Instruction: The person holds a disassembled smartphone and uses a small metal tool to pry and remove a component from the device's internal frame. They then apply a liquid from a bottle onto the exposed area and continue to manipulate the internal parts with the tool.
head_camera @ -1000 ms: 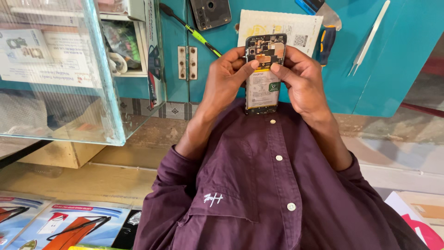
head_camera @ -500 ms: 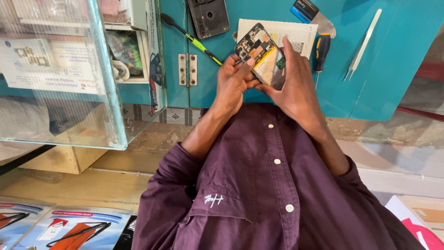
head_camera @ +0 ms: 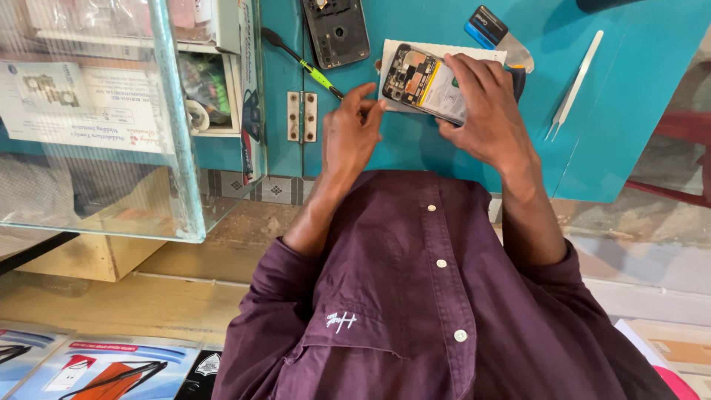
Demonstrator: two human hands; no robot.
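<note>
One opened phone (head_camera: 426,83), circuitry and battery exposed, lies tilted on a white card (head_camera: 444,53) on the teal bench (head_camera: 629,133). Right hand (head_camera: 485,111) covers its 3 o'clock half, fingers closed over the edge; left hand (head_camera: 352,137) at 9 o'clock, empty, fingertips just short of it. Black back cover (head_camera: 337,31) at 11 o'clock, tweezers (head_camera: 574,85) at 3 o'clock across bare bench. Glass case (head_camera: 111,118) with a white printed sheet at far 9 o'clock.

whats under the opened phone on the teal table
A white paper sheet lies under the opened phone; the right hand covers its lower end and whatever lies beneath there.
</note>
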